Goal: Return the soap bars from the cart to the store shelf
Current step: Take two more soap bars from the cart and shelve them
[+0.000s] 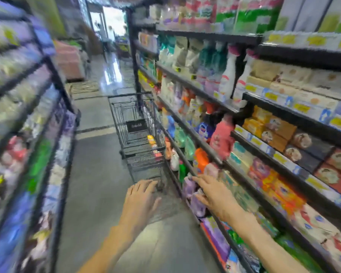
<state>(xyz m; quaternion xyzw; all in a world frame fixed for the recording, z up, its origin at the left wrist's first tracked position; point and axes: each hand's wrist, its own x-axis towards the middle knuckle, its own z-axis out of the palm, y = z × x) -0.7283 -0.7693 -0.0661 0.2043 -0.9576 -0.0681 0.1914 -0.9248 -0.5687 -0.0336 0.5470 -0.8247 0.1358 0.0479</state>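
- Narrow store aisle, grey floor (98, 203), with dark metal shelving on both sides; the whole view is motion-blurred, so small print and package edges are unreadable.
- Wire shopping cart (140, 134) stands ahead against the right-hand shelving, its basket mostly bare apart from 2 small packs at the near right corner: a yellow-orange one (151, 141) and a reddish one (157, 153) just behind the basket's rear rail. These look like the soap bars to be returned (a judgement; the blur hides any label).
- Boxed soap bars (268, 123) fill the right shelf's middle tiers in stacked rows, orange, tan and brown, which is likely where the cart's packs belong.
- Left hand (141, 196) reaches forward toward the cart's near end, fingers spread and relaxed, holding nothing; whether the fingertips touch the cart's handle cannot be told.
- Right hand (213, 191) is likewise spread and empty, fingers lying against purple pouches (193, 196) on a lower shelf tier.
- Handling, as a judgement: a wrapped or boxed soap bar should be light, stiff and compact, easy for 1 hand. Glossy wrap may be slippery, so pinch across the 2 long sides with thumb opposite fingers rather than by the ends.
- Dropping one would probably dent a corner, not break it; the wire basket's gaps could snag a pack's edge on the way out.
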